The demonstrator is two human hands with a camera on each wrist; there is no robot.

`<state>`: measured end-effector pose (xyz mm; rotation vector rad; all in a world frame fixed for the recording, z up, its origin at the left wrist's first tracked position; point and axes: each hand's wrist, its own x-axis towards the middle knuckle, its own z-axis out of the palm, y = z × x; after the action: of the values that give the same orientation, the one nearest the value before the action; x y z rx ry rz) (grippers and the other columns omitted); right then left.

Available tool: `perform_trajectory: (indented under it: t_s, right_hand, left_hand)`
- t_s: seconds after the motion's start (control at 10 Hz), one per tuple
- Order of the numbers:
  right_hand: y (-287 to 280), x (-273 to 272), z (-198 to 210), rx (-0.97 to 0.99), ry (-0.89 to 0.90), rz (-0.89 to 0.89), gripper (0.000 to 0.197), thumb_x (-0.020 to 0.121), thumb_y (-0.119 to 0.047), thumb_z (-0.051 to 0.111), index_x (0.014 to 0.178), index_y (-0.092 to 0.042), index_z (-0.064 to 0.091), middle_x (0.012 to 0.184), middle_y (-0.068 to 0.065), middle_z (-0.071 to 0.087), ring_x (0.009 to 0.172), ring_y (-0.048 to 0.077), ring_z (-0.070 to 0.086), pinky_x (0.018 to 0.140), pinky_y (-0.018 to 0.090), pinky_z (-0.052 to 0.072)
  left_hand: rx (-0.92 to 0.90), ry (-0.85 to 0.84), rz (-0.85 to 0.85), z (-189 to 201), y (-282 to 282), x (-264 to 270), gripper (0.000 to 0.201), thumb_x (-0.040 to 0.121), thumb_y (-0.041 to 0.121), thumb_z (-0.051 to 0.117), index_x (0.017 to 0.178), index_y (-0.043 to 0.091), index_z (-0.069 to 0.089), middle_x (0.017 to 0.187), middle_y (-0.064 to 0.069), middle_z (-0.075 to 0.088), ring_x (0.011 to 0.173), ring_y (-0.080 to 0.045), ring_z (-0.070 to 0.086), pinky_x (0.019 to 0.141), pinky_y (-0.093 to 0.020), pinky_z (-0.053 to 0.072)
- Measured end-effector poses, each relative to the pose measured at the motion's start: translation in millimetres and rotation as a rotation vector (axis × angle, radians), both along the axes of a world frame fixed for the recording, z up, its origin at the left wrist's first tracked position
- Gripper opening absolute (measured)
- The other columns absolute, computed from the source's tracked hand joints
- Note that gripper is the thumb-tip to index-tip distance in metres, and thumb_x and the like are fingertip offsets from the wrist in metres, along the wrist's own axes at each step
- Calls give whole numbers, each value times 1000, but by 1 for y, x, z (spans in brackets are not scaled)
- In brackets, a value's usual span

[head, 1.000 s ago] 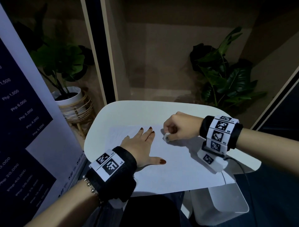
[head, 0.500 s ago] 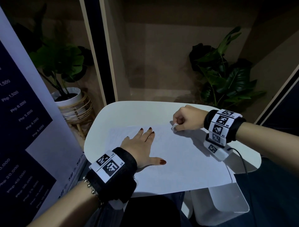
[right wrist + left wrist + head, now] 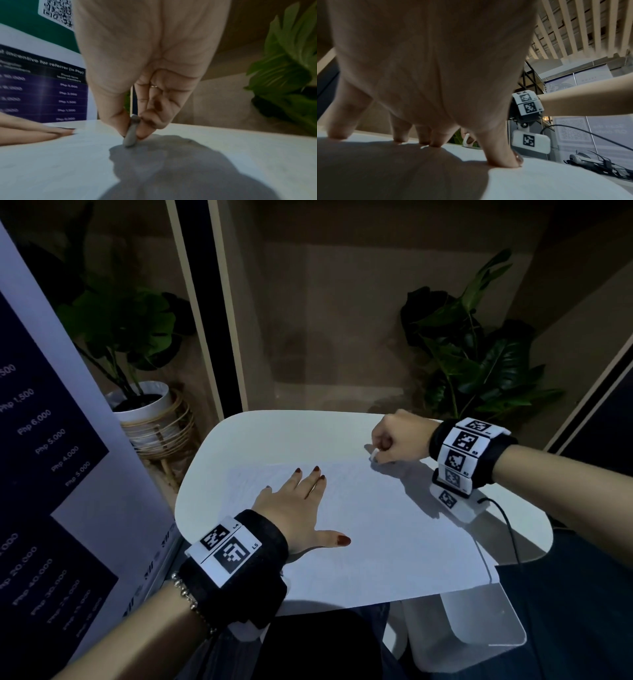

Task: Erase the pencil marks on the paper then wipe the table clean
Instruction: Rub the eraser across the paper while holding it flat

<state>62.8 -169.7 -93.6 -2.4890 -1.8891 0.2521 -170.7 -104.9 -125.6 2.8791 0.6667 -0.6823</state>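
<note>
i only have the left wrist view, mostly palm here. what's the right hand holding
Observer: The right hand pinches a small eraser between thumb and fingers.
Operator: is it touching the paper
Observer: Yes, its lower end sits on the paper, at the far right corner in the head view.
Operator: and my left hand, where on the sheet
Observer: The left hand lies flat on the paper's left part, fingers spread, apart from the eraser.

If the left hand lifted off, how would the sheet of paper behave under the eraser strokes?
The paper looks thin and floppy, so it would likely slide or crumple. Its near edge overhangs the table, so it might slip off. The left hand lies flat on it; the right hand pinches the eraser.
</note>
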Motion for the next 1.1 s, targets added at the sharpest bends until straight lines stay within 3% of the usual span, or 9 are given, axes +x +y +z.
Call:
perform_trajectory:
  t_s: [0.1,0.2,0.3,0.5,0.6,0.7,0.9,1.0,1.1]
  right_hand:
    - [6,0,4,-4,-13,3,16,84,-21,71,72,-11,65,57,-7,55,62,16,53,59,24,37]
    - [9,-17,-3,2,84,67,18,84,-27,72,70,-20,63,57,-12,56,54,3,48,55,18,37]
    - [7,-16,-6,-19,83,41,22,84,-27,73,67,-23,60,57,-13,56,53,2,47,54,15,34]
    - [7,-4,5,2,43,-53,17,83,-23,72,76,-9,70,64,1,64,65,17,57,61,25,41]
    - [4,-35,1,33,118,64,18,82,-30,74,71,-21,63,59,-11,58,57,3,50,58,21,37]
    - [-1,-62,-9,8,168,166,19,82,-30,72,69,-24,60,58,-10,56,56,1,48,55,14,35]
    - [0,-37,-3,30,52,56,19,83,-25,68,67,-20,59,59,-9,54,62,10,49,61,25,36]
    - [1,-50,-4,52,58,87,16,84,-23,66,70,-17,60,58,-8,53,58,6,47,59,25,36]
    - [-1,-70,-14,42,119,176,18,82,-22,65,66,-21,56,57,-7,54,54,5,47,54,16,34]
  left_hand:
    - [2,-1,-1,0,0,0,103,86,77,33,156,19,-14,161,7,-24,150,-16,-16,120,-51,14]
    - [3,3,-1,1,0,1,102,87,77,33,156,18,-14,161,7,-24,150,-16,-16,120,-51,13]
    - [-1,5,1,1,-1,-1,102,87,77,32,156,18,-14,161,7,-24,150,-16,-16,120,-51,13]
    - [1,5,1,1,-1,0,102,87,77,33,155,19,-15,161,7,-24,150,-16,-16,120,-51,13]
    - [2,-4,2,0,0,-1,102,87,77,32,156,19,-15,161,7,-23,150,-16,-16,120,-50,13]
    - [6,2,4,-1,0,0,103,86,79,32,155,19,-15,161,7,-24,150,-15,-16,120,-50,12]
    - [8,8,2,-1,0,0,102,87,77,31,155,18,-15,161,7,-25,150,-16,-16,120,-50,13]
    - [1,5,5,-1,-1,0,102,87,77,31,155,18,-15,161,7,-24,150,-15,-17,120,-50,12]
    - [1,3,11,-1,-1,-1,103,86,78,31,155,18,-16,161,8,-25,149,-14,-17,120,-50,11]
